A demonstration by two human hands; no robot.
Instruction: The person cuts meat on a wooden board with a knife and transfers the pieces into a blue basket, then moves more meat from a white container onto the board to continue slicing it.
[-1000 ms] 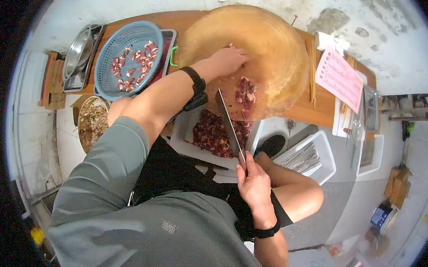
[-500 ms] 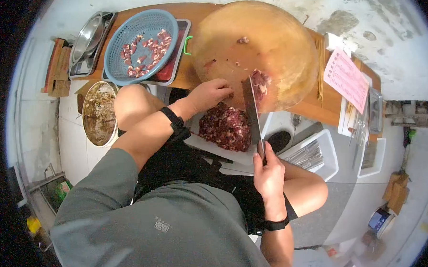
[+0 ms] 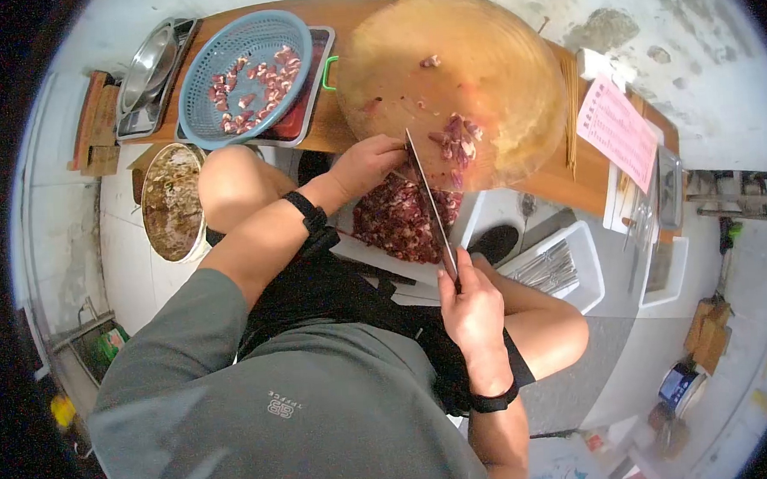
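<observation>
The right hand point(image 3: 472, 300) grips the knife point(image 3: 431, 201) by its handle, blade toward 11 o'clock. The left hand point(image 3: 370, 163), near the blade tip, is between the board's point(image 3: 505, 80) 7 and 8 o'clock; its grip I cannot tell. Meat point(image 3: 459, 142) lies at 6 o'clock, the basket point(image 3: 191, 102) at 9.

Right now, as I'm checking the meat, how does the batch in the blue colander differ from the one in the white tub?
The colander meat lies in loose, separate pieces; the tub meat is heaped densely together.
The colander meat looks paler and pinker; the tub meat looks darker red.
Both show red flesh with whitish parts.
</observation>
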